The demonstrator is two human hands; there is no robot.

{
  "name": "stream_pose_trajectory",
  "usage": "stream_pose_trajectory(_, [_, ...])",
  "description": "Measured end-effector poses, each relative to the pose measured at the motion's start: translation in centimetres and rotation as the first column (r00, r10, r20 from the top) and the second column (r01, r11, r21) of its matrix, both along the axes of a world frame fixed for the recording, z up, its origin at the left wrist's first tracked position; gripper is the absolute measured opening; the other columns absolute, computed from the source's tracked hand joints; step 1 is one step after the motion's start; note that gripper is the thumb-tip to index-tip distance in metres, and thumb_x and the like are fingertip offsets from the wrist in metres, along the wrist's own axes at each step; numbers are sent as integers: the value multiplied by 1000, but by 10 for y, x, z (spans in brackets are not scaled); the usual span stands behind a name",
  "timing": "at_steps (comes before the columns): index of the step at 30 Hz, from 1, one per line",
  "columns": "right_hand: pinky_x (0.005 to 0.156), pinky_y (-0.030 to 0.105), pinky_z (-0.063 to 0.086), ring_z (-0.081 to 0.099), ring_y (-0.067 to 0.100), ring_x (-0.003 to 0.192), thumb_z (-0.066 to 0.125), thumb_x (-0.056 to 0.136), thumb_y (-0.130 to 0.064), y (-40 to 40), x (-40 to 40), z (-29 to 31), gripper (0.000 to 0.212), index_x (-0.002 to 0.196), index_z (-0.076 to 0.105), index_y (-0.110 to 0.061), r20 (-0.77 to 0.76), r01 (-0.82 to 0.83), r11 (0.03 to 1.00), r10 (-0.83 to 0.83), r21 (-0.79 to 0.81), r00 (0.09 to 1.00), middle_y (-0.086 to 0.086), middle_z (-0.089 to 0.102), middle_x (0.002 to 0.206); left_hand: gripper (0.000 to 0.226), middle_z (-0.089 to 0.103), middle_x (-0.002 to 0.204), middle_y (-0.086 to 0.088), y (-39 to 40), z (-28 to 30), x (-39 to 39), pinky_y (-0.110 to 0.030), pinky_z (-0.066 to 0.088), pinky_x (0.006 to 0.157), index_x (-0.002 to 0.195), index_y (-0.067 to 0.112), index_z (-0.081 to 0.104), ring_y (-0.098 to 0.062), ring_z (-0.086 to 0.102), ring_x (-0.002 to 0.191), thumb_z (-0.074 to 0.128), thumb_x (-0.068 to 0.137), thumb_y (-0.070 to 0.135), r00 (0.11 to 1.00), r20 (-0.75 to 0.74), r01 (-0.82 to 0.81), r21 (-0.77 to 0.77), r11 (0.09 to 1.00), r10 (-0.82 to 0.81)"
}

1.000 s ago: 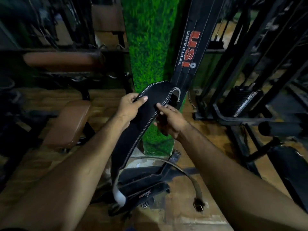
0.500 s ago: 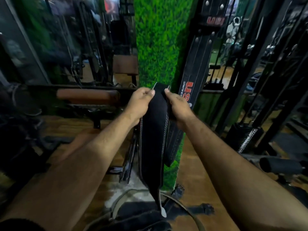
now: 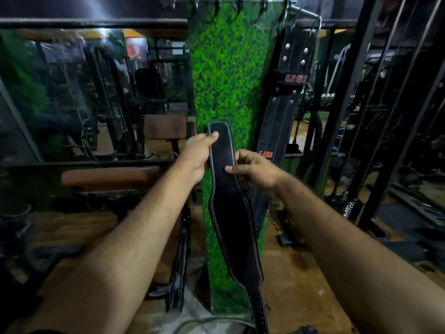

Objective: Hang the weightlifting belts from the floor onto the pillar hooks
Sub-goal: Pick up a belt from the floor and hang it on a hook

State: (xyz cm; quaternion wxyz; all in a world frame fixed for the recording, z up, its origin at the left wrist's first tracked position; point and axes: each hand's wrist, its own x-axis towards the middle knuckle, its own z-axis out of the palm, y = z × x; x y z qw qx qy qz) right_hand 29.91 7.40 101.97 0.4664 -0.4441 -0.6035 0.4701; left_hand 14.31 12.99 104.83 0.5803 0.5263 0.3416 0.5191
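Note:
A black weightlifting belt (image 3: 231, 220) with white stitching hangs lengthwise in front of the green grass-covered pillar (image 3: 226, 75). My left hand (image 3: 197, 157) grips its upper left edge, thumb on the front face. My right hand (image 3: 252, 168) pinches the right edge a little lower. The belt's tail reaches down toward the floor. A row of metal hooks (image 3: 218, 6) runs along the pillar's top. A second black belt (image 3: 287, 97) marked USI hangs from a hook at the pillar's right side.
A brown padded bench (image 3: 110, 175) and a brown seat (image 3: 166, 127) stand to the left. Black machine frames (image 3: 375, 104) crowd the right. The floor (image 3: 296, 280) is wooden. A thin strap or cable (image 3: 204, 324) lies at the pillar's foot.
Both hands have raised the belt higher in front of the pillar and turned it upright; the view has tilted up, so the hooks at the pillar's top now show.

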Motion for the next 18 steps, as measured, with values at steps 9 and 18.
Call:
stream_pose_trajectory(9, [74,39,59,70,20,75,69,95,-26,21,-16,37,12,99,70,-15,-258,409,909,-380,72,888,5,75,89,21,71,105,-3,-8,-27,-4,-17,56,80,122,1,57,-4,72,91,51,102,4,936,-258,305,251,919,-240])
stream_pose_trajectory(18, [98,32,55,70,16,106,61,99,-12,24,-22,27,21,120,65,-14,-204,303,935,-265,185,942,3,74,113,20,71,113,3,1,-3,-1,-15,50,89,121,17,61,-1,67,102,50,105,16,979,-199,119,368,922,-47])
